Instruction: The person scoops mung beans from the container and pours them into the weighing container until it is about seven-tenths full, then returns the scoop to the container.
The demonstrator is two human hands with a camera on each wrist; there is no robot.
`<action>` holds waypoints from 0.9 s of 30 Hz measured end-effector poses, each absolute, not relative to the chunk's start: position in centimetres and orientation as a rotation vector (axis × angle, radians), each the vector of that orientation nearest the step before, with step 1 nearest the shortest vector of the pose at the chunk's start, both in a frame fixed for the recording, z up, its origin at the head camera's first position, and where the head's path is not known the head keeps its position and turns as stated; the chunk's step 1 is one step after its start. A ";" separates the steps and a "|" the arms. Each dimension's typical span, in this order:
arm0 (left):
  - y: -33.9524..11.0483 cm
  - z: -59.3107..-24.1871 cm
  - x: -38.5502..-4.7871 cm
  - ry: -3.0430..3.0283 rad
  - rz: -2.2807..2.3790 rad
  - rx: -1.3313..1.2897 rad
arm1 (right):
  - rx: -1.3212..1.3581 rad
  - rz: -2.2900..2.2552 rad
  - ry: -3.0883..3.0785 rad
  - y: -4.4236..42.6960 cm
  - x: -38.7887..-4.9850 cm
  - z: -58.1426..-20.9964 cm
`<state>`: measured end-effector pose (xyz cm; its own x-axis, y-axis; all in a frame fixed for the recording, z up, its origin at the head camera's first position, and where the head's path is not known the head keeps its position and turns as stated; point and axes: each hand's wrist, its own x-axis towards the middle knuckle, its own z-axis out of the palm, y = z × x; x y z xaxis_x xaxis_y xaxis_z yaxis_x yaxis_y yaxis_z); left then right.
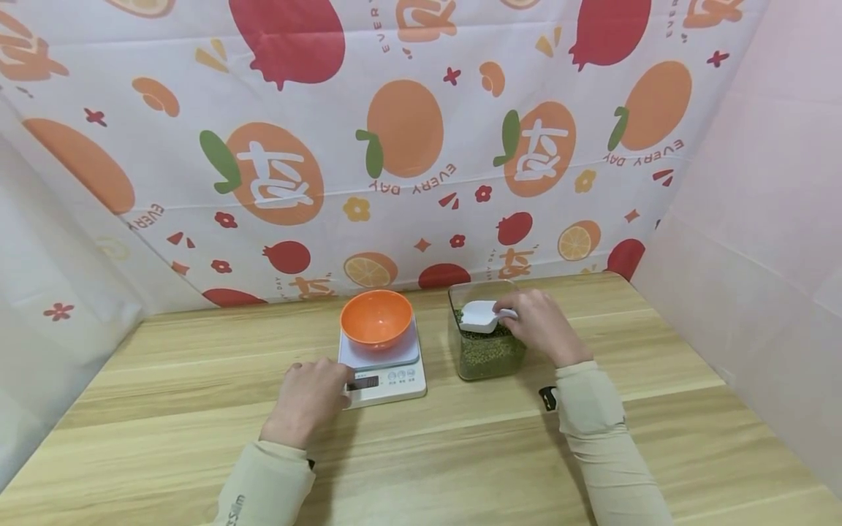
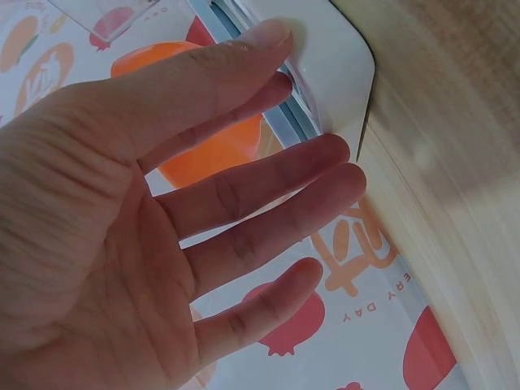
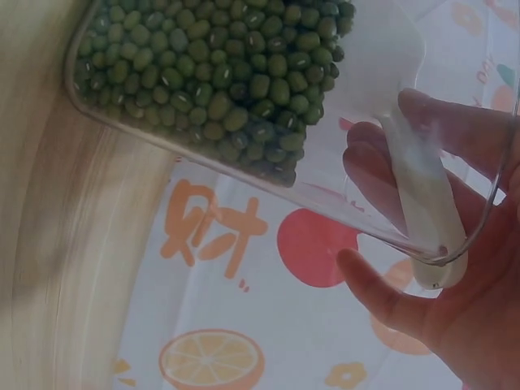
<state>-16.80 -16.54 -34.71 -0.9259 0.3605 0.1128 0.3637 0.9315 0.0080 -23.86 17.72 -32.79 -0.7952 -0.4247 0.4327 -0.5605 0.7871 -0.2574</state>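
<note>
My right hand (image 1: 541, 326) pinches the handle of a white plastic scoop (image 1: 479, 318). The scoop sits at the mouth of a clear square container (image 1: 464, 363), its front lip by the beans. Green mung beans (image 3: 203, 81) fill the container partway, as the right wrist view shows through its wall. To the left, an orange bowl (image 1: 376, 319) stands on a white kitchen scale (image 1: 388, 394). My left hand (image 1: 309, 402) is at the scale's left front corner, fingers extended and slightly bent, thumb against the scale's edge in the left wrist view. No object is in its grasp.
Everything stands on a light wood-grain table (image 1: 421, 460). A white curtain (image 1: 421, 212) printed with fruit hangs along the table's back edge. A small black object (image 1: 547, 398) shows beside the right sleeve.
</note>
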 end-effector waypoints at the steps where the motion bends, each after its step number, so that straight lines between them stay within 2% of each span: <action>1: -16.5 -34.7 -16.8 -2.981 -0.041 -0.561 | 0.752 0.539 -2.626 17.7 -23.9 -32.8; 27: -16.5 -34.7 -17.0 -2.990 -0.055 -0.569 | 0.723 0.566 -2.657 17.8 -24.1 -32.7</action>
